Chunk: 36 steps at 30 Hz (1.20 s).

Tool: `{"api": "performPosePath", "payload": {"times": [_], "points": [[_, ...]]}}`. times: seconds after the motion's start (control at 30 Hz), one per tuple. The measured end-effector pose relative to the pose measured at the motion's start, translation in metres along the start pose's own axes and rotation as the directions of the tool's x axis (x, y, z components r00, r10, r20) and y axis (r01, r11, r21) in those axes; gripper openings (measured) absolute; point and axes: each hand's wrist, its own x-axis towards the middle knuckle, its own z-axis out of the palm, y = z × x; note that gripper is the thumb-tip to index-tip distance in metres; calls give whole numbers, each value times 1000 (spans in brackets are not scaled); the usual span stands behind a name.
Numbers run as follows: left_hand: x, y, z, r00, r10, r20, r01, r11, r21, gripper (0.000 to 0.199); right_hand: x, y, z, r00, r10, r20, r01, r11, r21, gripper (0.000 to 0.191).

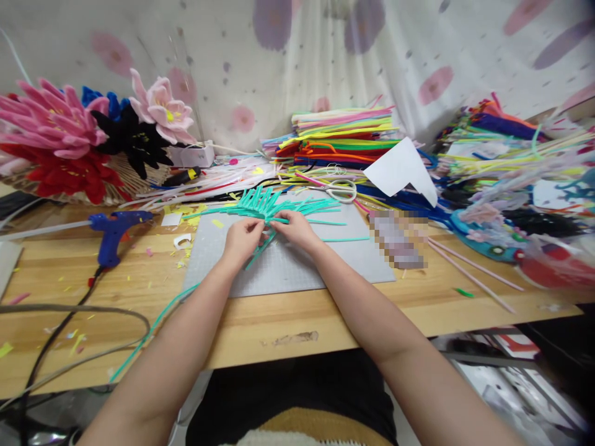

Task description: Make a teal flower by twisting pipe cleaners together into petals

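Note:
Several teal pipe cleaners (260,201) fan out in a bundle over a grey cutting mat (292,272). My left hand (246,238) pinches the near end of the bundle with thumb and fingertips. Right beside it, my right hand (292,228) is closed on the same pipe cleaners, its fingertips almost meeting the left ones. Some stems point down between the hands toward the mat's front. A single loose teal stem (346,239) lies on the mat to the right. The exact point of contact is partly hidden by the fingers.
A blue glue gun (114,235) with its cord lies at left. Fuzzy flowers (56,118) stand behind it. Scissors (341,191), white paper (402,170) and stacked coloured pipe cleaners (344,133) fill the back. Pink stems (474,275) lie at right on the wooden table (288,347).

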Motion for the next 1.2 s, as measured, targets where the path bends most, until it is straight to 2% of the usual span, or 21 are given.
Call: {"api": "performPosePath", "payload": {"times": [0.07, 0.13, 0.23, 0.37, 0.47, 0.6, 0.7, 0.77, 0.83, 0.93, 1.03, 1.2], "points": [[2, 3, -2, 985, -165, 60, 174, 960, -221, 12, -1, 1, -2, 999, -40, 9, 40, 999, -9, 14], [2, 6, -5, 962, -243, 123, 271, 906, -326, 14, -2, 0, -3, 997, -74, 24, 75, 997, -19, 15], [2, 7, -10, 949, -253, 189, 305, 887, -348, 18, -4, -2, -6, 994, -102, 45, 103, 994, -34, 16], [3, 3, -15, 946, -225, 232, 287, 915, -283, 25, -6, -5, -7, 990, -124, 59, 128, 990, -56, 16], [5, -1, -14, 964, -157, 215, 198, 962, -188, 26, -6, -6, -8, 990, -126, 64, 132, 985, -107, 17], [7, -6, -11, 982, 28, 185, -48, 993, 105, 19, -6, -9, -10, 994, -90, 64, 97, 986, -132, 16], [7, -7, -10, 955, 233, 185, -289, 877, 383, 16, -5, -10, -12, 995, -63, 84, 71, 993, -98, 14], [6, -6, -10, 925, 332, 187, -380, 767, 517, 16, -4, -10, -12, 995, -43, 88, 49, 997, -62, 13], [6, -5, -11, 903, 378, 202, -421, 690, 589, 18, -3, -10, -13, 996, -21, 86, 23, 1000, -21, 12], [6, -5, -13, 872, 403, 279, -487, 644, 590, 21, -3, -8, -15, 996, 4, 91, -7, 999, 35, 13], [7, -6, -14, 863, 403, 304, -505, 661, 555, 21, -3, -6, -16, 994, 19, 103, -27, 997, 75, 13], [5, -4, -13, 901, 363, 239, -434, 741, 513, 20, -2, -6, -16, 994, 28, 103, -39, 993, 107, 13]]}}
